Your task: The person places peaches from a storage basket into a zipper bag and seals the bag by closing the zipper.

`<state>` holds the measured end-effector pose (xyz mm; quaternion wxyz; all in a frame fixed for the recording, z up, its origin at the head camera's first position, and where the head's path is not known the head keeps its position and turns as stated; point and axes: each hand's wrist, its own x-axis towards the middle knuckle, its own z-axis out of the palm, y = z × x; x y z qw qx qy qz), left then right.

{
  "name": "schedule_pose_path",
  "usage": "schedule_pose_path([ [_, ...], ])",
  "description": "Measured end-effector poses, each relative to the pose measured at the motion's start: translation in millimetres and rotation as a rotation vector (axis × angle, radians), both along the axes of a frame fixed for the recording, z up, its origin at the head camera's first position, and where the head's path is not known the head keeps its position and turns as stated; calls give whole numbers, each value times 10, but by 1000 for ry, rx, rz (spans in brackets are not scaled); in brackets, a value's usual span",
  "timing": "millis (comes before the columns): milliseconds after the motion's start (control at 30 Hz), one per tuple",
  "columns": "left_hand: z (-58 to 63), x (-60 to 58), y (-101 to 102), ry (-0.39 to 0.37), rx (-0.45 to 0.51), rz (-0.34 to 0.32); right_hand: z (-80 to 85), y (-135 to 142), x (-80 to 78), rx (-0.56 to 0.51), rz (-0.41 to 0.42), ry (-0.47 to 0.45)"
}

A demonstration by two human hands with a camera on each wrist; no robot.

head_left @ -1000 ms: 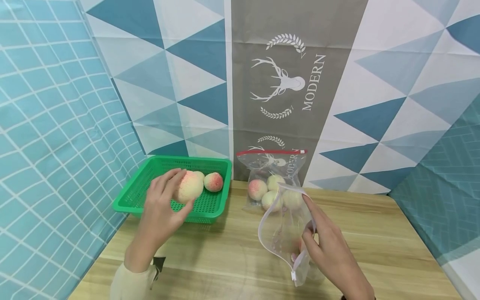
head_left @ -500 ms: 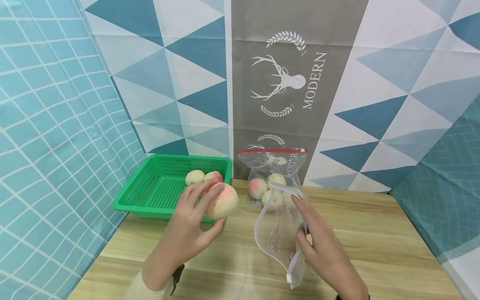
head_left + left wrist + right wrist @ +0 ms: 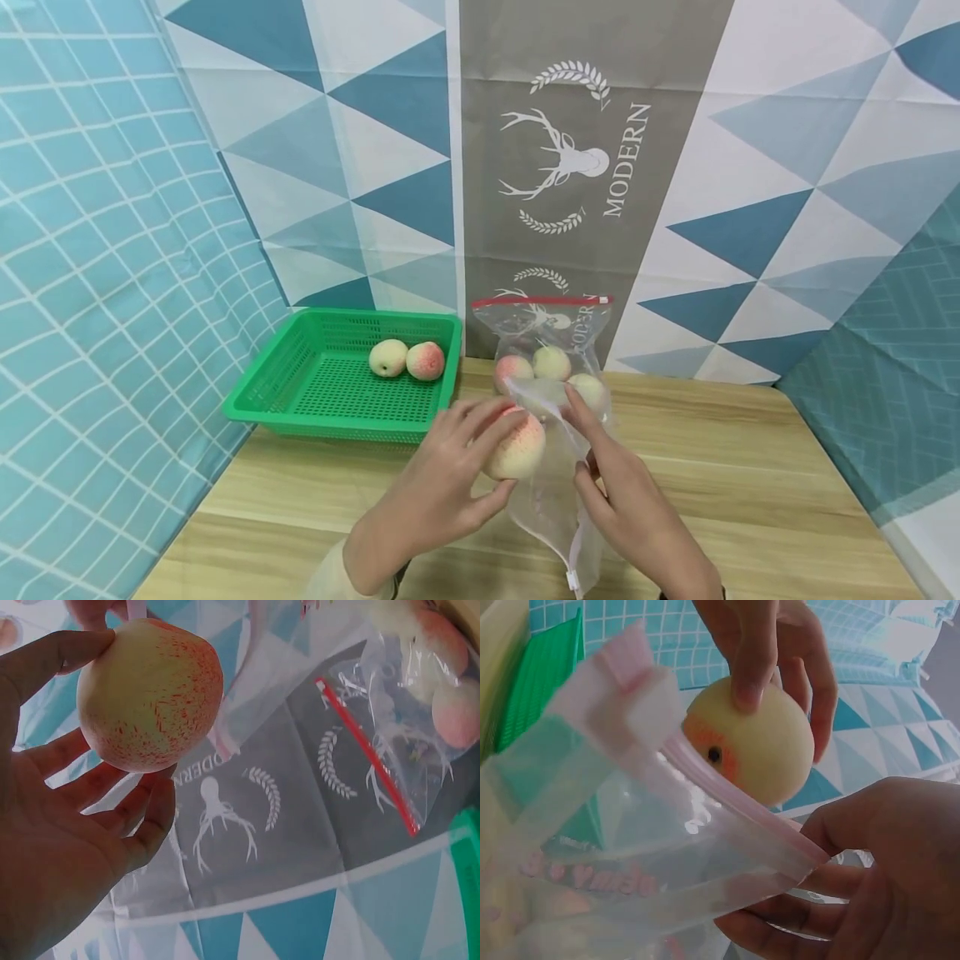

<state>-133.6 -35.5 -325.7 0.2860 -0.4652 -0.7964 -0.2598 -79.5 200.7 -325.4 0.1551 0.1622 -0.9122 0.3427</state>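
My left hand (image 3: pixel 431 492) grips a pale peach (image 3: pixel 519 448) with a red blush between thumb and fingertips, right at the mouth of a clear zip bag (image 3: pixel 547 512). That bag has a pinkish-white zip edge and a white slider (image 3: pixel 654 709). With thumb and fingers, my right hand (image 3: pixel 637 504) pinches one side of the bag's rim, and the mouth gapes toward the peach. In the right wrist view, the peach (image 3: pixel 761 746) is just behind the zip edge. Bag film and glare blur what lies inside the bag.
Behind stands another clear bag (image 3: pixel 543 325) with a red zip, holding several peaches and partly covered by the front bag. To the left, a green basket (image 3: pixel 251 379) holds two peaches (image 3: pixel 388 358). A patterned cloth backs the wooden table (image 3: pixel 750 467).
My left hand has carried the peach from above the green basket rightward to the zip bag's mouth. The right hand, still pinching the rim, has shifted slightly left with the bag.
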Motion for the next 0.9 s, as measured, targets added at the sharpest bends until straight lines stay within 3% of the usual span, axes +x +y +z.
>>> schedule_pose_path([
  [400,-166,38,215,50,-98,31,-2,-63,17,2,15,27],
  [567,-256,54,353,116,-156,38,4,3,12,-5,-82,65],
  [700,-312,67,439,84,-222,16,26,72,13,-3,-146,116],
  [900,-363,52,434,50,-288,33,24,36,22,-4,-10,68],
])
